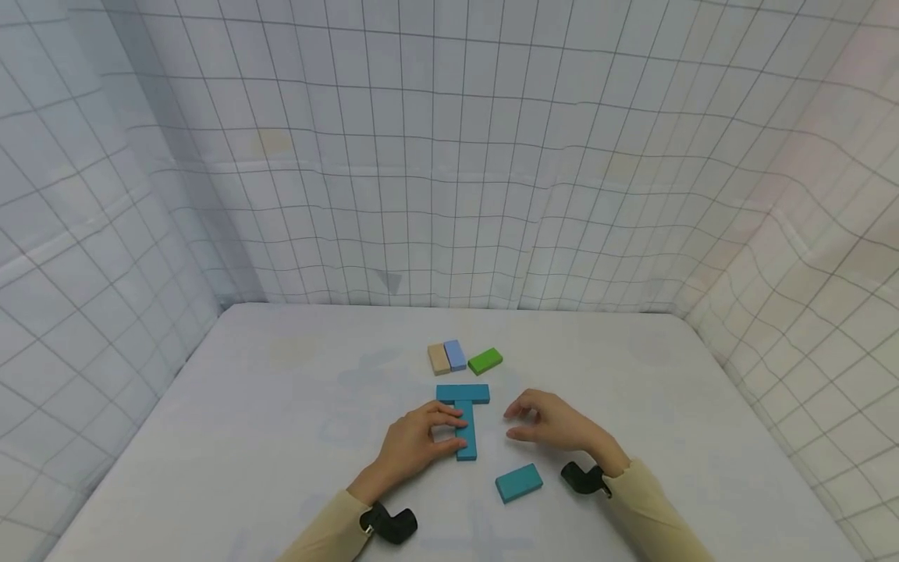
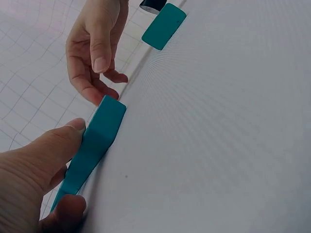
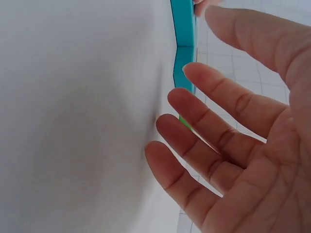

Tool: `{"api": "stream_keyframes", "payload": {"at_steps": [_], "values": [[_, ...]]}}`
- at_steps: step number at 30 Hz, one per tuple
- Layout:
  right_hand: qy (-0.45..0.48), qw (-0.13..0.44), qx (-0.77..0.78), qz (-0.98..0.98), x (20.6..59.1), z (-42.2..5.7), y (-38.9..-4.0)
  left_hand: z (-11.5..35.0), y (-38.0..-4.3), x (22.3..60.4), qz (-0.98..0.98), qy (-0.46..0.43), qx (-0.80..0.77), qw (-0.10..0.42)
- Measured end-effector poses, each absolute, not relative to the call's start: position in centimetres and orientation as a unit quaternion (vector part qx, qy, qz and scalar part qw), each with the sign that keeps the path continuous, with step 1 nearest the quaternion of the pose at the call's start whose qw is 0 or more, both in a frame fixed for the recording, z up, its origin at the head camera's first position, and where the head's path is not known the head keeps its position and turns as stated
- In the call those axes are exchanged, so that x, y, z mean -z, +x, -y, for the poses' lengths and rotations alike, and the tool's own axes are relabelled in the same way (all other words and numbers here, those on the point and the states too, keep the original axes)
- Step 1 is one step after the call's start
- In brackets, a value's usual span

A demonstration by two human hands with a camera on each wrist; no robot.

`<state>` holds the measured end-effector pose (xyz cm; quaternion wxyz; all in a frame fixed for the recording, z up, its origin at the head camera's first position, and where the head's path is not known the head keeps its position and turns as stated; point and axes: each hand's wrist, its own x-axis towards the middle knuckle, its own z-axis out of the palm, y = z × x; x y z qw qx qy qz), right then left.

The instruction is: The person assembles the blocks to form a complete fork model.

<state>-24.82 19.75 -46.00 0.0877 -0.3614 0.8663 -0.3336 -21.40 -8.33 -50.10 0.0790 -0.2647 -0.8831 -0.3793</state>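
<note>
On the table, a long teal block [image 1: 466,432] runs toward a second teal block [image 1: 463,393] laid crosswise at its far end, together forming a T. My left hand [image 1: 419,439] rests its fingertips and thumb on the long block from the left. In the left wrist view the thumb [image 2: 58,143] lies along that block's edge. To the right, my right hand [image 1: 555,421] hovers apart from the blocks with relaxed, slightly bent fingers and nothing in them. Its spread fingers [image 3: 214,126] show in the right wrist view. A shorter teal block [image 1: 519,483] lies nearer, between the forearms.
Behind the T, a beige block [image 1: 438,359] and a light blue block [image 1: 455,355] lie side by side. A green block [image 1: 485,361] is angled just right of them. White gridded cloth [image 1: 449,179] surrounds the white table [image 1: 281,406] at the back and sides.
</note>
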Motion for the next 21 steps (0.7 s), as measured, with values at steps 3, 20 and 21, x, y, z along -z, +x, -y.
{"api": "stream_keyframes", "payload": {"at_steps": [3,20,21], "values": [[-0.359,0.110,0.336,-0.864,46.0,-20.0,-24.3,8.4,-21.4,50.0,0.882,-0.265,0.381,0.078],[-0.413,0.203,0.303,-0.834,45.6,-20.2,-22.7,8.5,-21.4,50.2,0.881,-0.271,0.378,0.087],[-0.416,0.207,0.299,-0.834,45.6,-20.1,-22.6,8.5,-21.4,50.2,0.881,-0.271,0.379,0.087]]}}
